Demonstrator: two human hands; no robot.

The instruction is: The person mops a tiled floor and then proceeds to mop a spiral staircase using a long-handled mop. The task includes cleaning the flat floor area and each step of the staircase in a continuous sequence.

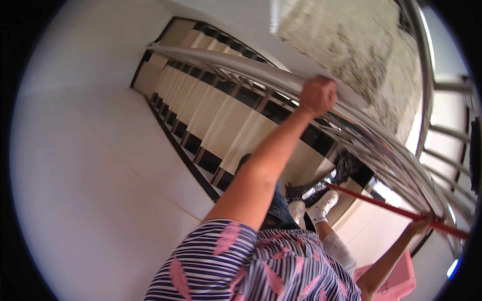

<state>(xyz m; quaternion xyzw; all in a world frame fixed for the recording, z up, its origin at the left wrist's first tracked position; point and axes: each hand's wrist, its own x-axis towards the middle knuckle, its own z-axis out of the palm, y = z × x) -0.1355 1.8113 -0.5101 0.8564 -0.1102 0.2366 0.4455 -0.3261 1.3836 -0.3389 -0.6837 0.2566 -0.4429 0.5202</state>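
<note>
My left arm, in a striped sleeve with pink feather prints, reaches across the stairwell. My left hand [318, 96] is closed on the metal handrail [263, 71]. Lower right, my right hand [421, 225] grips the red mop handle [376, 204], whose end runs on past my fist. The mop's dark shaggy head [344, 165] lies on the landing beside my white shoes [327, 201]. A bright clamp [320, 188] runs across the middle of the mop head. The fingers of both hands are partly hidden.
Cream-and-black stairs [211, 116] descend to the upper left beside a plain wall [105, 158]. A pink plastic crate [404, 274] stands lower right. Curved metal railing [427, 56] bounds the right side. Denim [279, 203] shows behind my left arm; whose it is, I cannot tell.
</note>
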